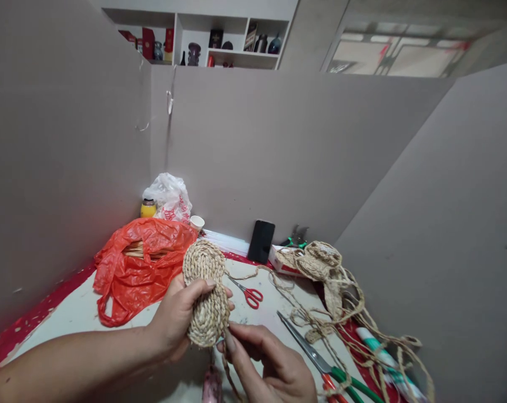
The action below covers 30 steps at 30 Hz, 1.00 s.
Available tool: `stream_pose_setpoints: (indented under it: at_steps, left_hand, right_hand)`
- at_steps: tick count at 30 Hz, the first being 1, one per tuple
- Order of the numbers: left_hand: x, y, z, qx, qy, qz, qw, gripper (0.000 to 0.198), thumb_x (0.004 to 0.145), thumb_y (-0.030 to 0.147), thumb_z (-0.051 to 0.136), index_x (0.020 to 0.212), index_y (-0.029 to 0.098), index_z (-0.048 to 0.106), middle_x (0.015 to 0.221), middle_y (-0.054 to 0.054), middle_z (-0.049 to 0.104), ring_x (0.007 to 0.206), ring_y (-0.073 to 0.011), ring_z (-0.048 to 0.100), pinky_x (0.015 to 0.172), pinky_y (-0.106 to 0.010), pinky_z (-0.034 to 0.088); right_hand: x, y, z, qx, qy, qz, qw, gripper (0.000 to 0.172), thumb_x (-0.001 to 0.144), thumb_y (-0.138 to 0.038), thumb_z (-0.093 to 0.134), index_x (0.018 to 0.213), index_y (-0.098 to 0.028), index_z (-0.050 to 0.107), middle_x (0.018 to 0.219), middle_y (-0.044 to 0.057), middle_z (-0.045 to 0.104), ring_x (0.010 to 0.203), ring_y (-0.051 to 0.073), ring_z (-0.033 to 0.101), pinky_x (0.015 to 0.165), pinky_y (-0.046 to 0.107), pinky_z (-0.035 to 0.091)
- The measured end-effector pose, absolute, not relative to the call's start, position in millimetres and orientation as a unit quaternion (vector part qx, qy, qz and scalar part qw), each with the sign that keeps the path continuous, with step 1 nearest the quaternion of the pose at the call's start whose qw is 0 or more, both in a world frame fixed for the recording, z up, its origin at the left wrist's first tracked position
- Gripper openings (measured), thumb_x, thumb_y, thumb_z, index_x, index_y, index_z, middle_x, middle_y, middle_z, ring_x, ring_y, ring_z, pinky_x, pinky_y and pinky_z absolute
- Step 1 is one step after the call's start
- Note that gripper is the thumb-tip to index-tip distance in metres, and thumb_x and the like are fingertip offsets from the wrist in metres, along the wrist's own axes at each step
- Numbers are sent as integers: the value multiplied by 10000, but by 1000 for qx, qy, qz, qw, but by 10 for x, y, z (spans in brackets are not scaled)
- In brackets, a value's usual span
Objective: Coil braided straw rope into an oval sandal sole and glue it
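My left hand (178,313) is wrapped round a woven straw sole (206,263), an elongated oval of coiled braid, with the thumb across its middle. The sole stands roughly upright above the table. At its lower right edge, my right hand (270,358) pinches with thumb and index finger; a thin braided cord (227,369) hangs down beside these fingers. What exactly lies between the fingertips is too small to make out. Below the sole, a pinkish object (212,386) is partly visible.
Red-handled scissors (252,296) lie behind the hands, larger shears (312,350) to the right. A red plastic bag (131,280) sits left, a phone (261,242) leans at the back. Tangled braided cord (354,302) and a green-white tube (383,355) cover the right side. Grey partitions (253,140) surround the table.
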State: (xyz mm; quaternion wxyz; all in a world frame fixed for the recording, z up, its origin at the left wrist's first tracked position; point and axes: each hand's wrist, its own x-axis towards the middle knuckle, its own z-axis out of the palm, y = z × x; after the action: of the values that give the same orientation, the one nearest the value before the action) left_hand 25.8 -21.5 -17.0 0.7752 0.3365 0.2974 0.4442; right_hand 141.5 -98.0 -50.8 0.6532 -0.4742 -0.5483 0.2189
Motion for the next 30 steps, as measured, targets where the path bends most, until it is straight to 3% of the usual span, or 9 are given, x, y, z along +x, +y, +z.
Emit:
stream_pose_setpoints:
  at_steps: [4, 7, 11, 14, 22, 26, 30]
  left_hand:
    - [263, -210, -168, 319, 311, 452, 772, 146, 685, 248, 664, 755, 121, 647, 665, -56, 691, 547, -194, 639, 373, -253, 481]
    - [269, -195, -171, 311, 322, 471, 760, 131, 690, 225, 659, 764, 118, 645, 672, -60, 699, 563, -184, 649, 433, -257, 509]
    - [277, -171, -186, 309, 319, 493, 748, 124, 693, 212, 655, 751, 103, 659, 662, -62, 704, 589, -174, 662, 502, -242, 517]
    - [281, -162, -188, 311, 314, 503, 743, 142, 690, 229, 660, 742, 98, 668, 640, -61, 701, 565, -167, 653, 500, -238, 507]
    - [292, -149, -177, 294, 321, 518, 737, 139, 681, 219, 644, 742, 99, 677, 637, -57, 710, 574, -163, 653, 513, -233, 497]
    - [296, -140, -176, 292, 319, 528, 731, 127, 698, 216, 642, 758, 106, 664, 634, -45, 711, 567, -155, 653, 515, -227, 493]
    - [275, -133, -150, 296, 303, 538, 729, 119, 709, 214, 639, 755, 105, 651, 618, -44, 709, 551, -152, 650, 505, -223, 488]
  right_hand:
    - [1418, -975, -559, -474, -573, 148, 653, 183, 755, -129, 672, 883, -228, 758, 728, 31, 768, 573, 162, 699, 561, 205, 564]
    - [1415, -969, -675, -463, -611, 103, 633, 304, 772, -90, 654, 1016, -252, 735, 879, 41, 777, 709, 191, 732, 649, 226, 581]
    - [1372, -952, -929, -455, -666, 27, 591, 545, 818, -84, 564, 1336, -247, 521, 1060, 74, 738, 789, 224, 737, 721, 280, 590]
    - [1322, -919, -1120, -469, -683, -6, 561, 583, 867, -129, 478, 1434, -202, 366, 1118, 106, 711, 808, 247, 734, 748, 320, 592]
    - [1183, -841, -1243, -458, -716, -9, 526, 714, 897, -225, 399, 1508, -167, 34, 1132, 145, 690, 852, 282, 718, 687, 341, 600]
    - [1194, -841, -1252, -479, -732, -13, 485, 884, 812, -192, 486, 1499, -171, -70, 1059, 128, 720, 791, 290, 727, 608, 333, 607]
    - [1245, -798, -1294, -533, -751, -46, 388, 1085, 743, -121, 580, 1442, -164, -249, 879, 85, 758, 648, 309, 725, 510, 343, 598]
